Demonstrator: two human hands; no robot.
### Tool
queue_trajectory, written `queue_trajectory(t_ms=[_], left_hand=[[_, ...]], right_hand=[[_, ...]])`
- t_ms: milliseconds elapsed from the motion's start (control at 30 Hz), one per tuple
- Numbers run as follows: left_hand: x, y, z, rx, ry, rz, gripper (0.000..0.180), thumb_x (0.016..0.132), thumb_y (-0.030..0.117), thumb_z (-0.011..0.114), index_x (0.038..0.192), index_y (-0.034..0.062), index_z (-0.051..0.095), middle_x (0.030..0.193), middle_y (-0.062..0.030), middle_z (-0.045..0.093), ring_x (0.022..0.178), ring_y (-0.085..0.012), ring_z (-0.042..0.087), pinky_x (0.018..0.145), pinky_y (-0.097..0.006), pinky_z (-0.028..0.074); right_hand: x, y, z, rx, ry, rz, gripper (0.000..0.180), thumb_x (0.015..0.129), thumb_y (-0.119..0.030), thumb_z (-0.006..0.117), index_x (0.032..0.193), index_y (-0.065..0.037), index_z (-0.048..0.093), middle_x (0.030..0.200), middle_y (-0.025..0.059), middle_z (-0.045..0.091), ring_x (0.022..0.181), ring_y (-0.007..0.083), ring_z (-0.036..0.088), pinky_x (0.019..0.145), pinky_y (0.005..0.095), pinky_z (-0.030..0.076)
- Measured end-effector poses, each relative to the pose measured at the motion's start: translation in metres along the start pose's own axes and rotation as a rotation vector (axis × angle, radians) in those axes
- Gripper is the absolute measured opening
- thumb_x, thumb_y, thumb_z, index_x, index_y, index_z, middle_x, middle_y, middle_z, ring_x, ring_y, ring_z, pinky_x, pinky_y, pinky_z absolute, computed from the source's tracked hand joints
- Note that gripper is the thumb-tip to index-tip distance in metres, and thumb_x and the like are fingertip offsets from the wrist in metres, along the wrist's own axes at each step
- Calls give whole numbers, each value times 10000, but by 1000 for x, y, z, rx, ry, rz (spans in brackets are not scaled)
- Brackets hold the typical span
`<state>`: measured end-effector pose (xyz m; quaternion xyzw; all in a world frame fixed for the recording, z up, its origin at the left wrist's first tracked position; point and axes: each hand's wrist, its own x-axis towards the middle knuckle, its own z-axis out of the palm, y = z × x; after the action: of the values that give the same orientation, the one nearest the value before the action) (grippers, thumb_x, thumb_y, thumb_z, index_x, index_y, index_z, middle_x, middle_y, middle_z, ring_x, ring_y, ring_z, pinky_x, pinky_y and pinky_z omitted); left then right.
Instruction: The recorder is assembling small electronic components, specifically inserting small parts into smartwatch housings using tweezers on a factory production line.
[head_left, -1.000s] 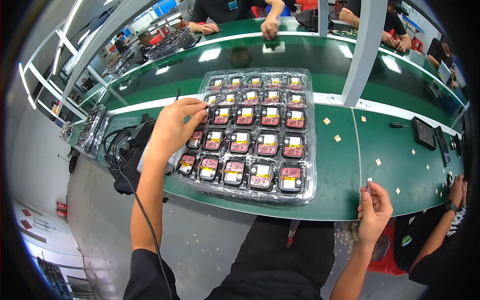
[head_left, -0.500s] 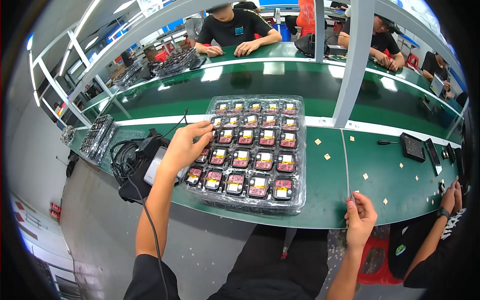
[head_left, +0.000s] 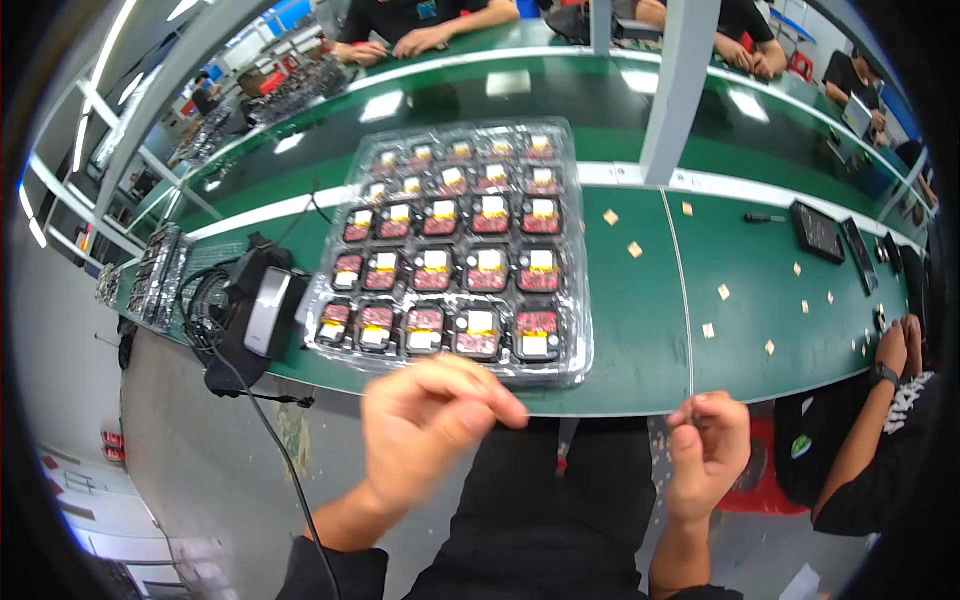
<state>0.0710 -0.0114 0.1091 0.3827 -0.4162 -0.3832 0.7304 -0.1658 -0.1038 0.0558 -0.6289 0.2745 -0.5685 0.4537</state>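
Left hand (head_left: 420, 430): fingers bent, thumb and index near a pinch, blurred, can't tell if anything's in them. Right hand (head_left: 708, 450): fingers curled, tips close together, maybe something thin there, too small to tell. Both in front of the counter's (head_left: 640, 335) near edge, apart. Left overlaps the near rim of the clear tray (head_left: 584, 330) in view. Tray sits on the counter, rows of black-cased modules (head_left: 487, 272) with red boards, face up. Tan chips (head_left: 634, 250) lie to its right. Step reads as small-part handling between the hands; next move calls for a steady fingertip pinch, clear of the modules
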Motion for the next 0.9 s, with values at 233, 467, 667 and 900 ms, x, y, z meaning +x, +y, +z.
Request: queue_trajectory(t_ms=[233, 467, 667, 900], left_hand=[[-53, -62, 40, -661, 222, -353, 161, 992, 42, 586, 1093, -46, 674, 1063, -174, 666, 908, -256, 686, 833, -391, 581], [-65, -80, 43, -667, 232, -271, 186, 988, 37, 590, 1128, -59, 667, 1075, -172, 645, 890, -236, 657, 817, -367, 562], [-67, -83, 41, -688, 207, -300, 190, 974, 20, 608, 1133, -66, 664, 1067, -179, 626, 897, -234, 654, 820, -370, 564], [-67, -83, 42, -715, 202, -317, 197, 971, 26, 616, 1130, -79, 667, 1079, -179, 629, 920, -239, 660, 850, -376, 571]], right_hand=[[1, -15, 32, -205, -338, -80, 318, 781, 21, 775, 1092, 11, 709, 890, 135, 679, 664, 183, 648, 552, 269, 525], [-10, -4, 32, -247, -371, -4, 302, 789, 28, 757, 1089, 15, 716, 884, 139, 689, 663, 197, 664, 555, 283, 545], [-12, -2, 32, -235, -378, 19, 285, 810, 30, 746, 1093, 22, 715, 889, 145, 691, 681, 193, 679, 574, 271, 557], [-12, 1, 32, -204, -387, 31, 258, 834, 36, 732, 1091, 36, 713, 896, 147, 687, 683, 176, 678, 567, 260, 552]])
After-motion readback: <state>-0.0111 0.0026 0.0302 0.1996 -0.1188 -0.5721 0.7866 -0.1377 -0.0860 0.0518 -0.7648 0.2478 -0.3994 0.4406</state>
